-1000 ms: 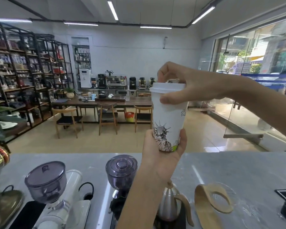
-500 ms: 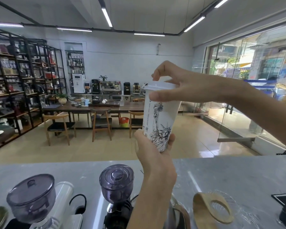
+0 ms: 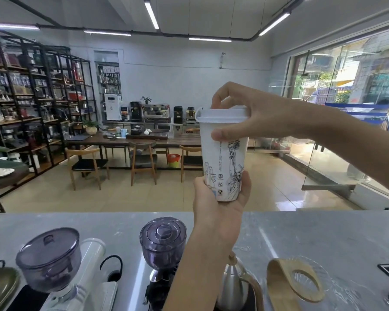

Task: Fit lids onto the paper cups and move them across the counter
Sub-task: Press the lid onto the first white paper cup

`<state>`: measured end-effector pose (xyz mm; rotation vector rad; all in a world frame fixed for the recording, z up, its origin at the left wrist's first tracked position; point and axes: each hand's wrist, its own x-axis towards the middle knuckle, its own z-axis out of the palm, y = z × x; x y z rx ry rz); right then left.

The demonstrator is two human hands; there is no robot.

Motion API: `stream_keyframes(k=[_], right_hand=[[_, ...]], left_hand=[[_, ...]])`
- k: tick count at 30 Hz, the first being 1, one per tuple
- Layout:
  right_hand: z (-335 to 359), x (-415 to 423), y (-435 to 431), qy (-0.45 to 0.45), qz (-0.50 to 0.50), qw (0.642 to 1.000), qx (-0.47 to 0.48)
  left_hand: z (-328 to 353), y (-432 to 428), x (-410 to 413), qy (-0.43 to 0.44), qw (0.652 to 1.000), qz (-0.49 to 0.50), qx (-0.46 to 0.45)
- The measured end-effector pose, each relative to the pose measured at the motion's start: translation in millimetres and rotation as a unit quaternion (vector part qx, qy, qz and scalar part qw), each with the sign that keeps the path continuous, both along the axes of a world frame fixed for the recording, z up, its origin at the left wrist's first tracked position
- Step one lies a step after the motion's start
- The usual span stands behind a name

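A tall white paper cup (image 3: 222,167) with a line drawing of a statue is held upright in the air above the grey counter (image 3: 323,239). My left hand (image 3: 218,209) grips its base from below. A white plastic lid (image 3: 220,115) sits on the cup's rim. My right hand (image 3: 252,115) comes in from the right and wraps over the lid, fingers curled on top and thumb pressed against the cup wall just under the rim.
Two coffee grinders with smoky hoppers (image 3: 50,259) (image 3: 163,234) stand at the counter's near edge. A steel kettle (image 3: 234,286) and a glass dripper with a wooden collar (image 3: 299,286) lie to the right. Beyond the counter are chairs, a long table and shelving.
The cup has turned in my hands, so the statue drawing now faces right and printed marks face me. My right hand stays clamped over the lid. The view has shifted slightly.
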<state>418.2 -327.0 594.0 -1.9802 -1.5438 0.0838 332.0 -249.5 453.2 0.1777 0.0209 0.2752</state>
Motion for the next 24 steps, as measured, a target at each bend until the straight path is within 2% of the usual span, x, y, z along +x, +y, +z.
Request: stream_keyframes(k=[5, 12, 16, 19, 22, 24], right_hand=[[3.1, 7.2, -10.5, 0.036, 0.042, 0.998, 0.002], [-0.1, 15.1, -20.7, 0.045, 0.076, 0.996, 0.026], [0.9, 17.5, -23.0, 0.057, 0.092, 0.994, 0.019], [3.4, 20.9, -23.5, 0.071, 0.09, 0.993, -0.017], [9.9, 14.2, -23.6, 0.09, 0.066, 0.991, -0.077], [11.4, 6.1, -20.8, 0.089, 0.031, 0.992, -0.083]], left_hand=[[-1.8, 8.8, -3.5, -0.016, 0.993, -0.118, -0.016], [-2.5, 20.4, -8.0, -0.024, 0.975, -0.219, 0.004], [-5.9, 22.1, -8.2, -0.033, 0.97, -0.24, 0.0], [-7.9, 16.6, -6.0, -0.044, 0.98, -0.192, -0.015], [-12.0, 4.4, 1.0, -0.029, 0.998, -0.06, -0.002], [-15.9, -2.4, 6.6, 0.003, 0.999, 0.036, 0.025]])
